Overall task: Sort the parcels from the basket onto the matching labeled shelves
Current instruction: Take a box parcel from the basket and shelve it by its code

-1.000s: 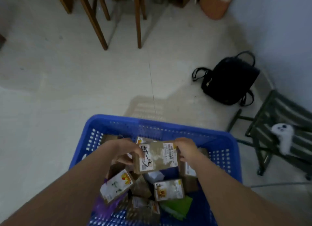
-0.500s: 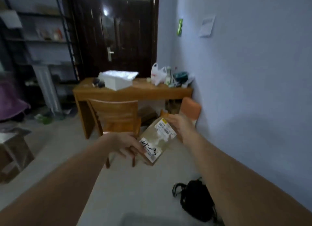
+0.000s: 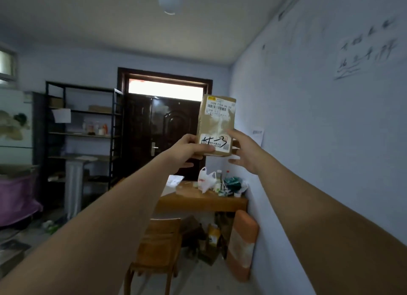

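Parcel [image 3: 217, 127] of brown card is held upright at arm's length in the head view, in front of the dark door [image 3: 167, 136] and close to the right wall [image 3: 308, 140]. A barcode label is seen near its top and a white label with black handwriting near its bottom. The left hand [image 3: 189, 150] grips the parcel's lower left corner, the thumb laid across the front below the written label and the fingers [image 3: 187, 165] curled behind and under it. The right hand [image 3: 244, 153] is held at the parcel's lower right edge with its fingers spread and relaxed; whether they touch the card cannot be told.

A black metal shelf unit [image 3: 83, 131] is seen at the left of the door, with a white sheet hung on it and small bottles on a middle shelf. Below the hands a wooden bench [image 3: 198, 203] is set against the wall, carrying a white plastic bag [image 3: 206, 180] and bottles. A wooden chair [image 3: 158, 244] is placed before it. An orange cushion [image 3: 242, 244] is leaned against the wall.
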A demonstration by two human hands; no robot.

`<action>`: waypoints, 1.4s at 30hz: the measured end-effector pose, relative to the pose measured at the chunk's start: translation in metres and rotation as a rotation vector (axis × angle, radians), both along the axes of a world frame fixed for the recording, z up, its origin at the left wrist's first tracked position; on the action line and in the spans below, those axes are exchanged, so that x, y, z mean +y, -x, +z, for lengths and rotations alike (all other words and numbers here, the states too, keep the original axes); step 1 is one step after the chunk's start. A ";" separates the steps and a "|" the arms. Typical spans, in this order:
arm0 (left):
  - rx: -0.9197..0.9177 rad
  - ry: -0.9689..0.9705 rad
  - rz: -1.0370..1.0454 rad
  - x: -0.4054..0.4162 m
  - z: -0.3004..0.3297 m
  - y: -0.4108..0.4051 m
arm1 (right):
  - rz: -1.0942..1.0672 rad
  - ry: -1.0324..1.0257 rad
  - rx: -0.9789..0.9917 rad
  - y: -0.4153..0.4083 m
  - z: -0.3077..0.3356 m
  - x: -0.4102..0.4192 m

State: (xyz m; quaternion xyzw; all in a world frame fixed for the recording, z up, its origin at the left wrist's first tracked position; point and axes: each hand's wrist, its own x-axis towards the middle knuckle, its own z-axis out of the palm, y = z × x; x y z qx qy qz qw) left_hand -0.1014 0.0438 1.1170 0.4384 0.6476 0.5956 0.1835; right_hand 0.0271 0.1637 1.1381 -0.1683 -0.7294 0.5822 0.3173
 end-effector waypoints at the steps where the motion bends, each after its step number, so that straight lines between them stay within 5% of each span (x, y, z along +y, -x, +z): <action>1: 0.018 -0.022 -0.003 -0.003 0.012 -0.005 | 0.008 -0.032 0.026 -0.003 0.013 -0.006; 11: 0.179 0.100 -0.064 -0.029 0.065 -0.008 | -0.129 -0.209 0.115 -0.020 0.054 -0.039; 32: 0.279 0.160 -0.397 0.011 0.045 0.001 | -0.379 -0.164 0.024 -0.056 0.035 -0.036; 38: 0.244 0.131 -0.459 0.019 0.036 -0.011 | -0.452 -0.155 0.004 -0.074 0.032 -0.049; 42: 0.067 0.029 -0.547 0.048 0.027 -0.059 | -0.570 -0.104 -0.002 -0.111 0.025 -0.048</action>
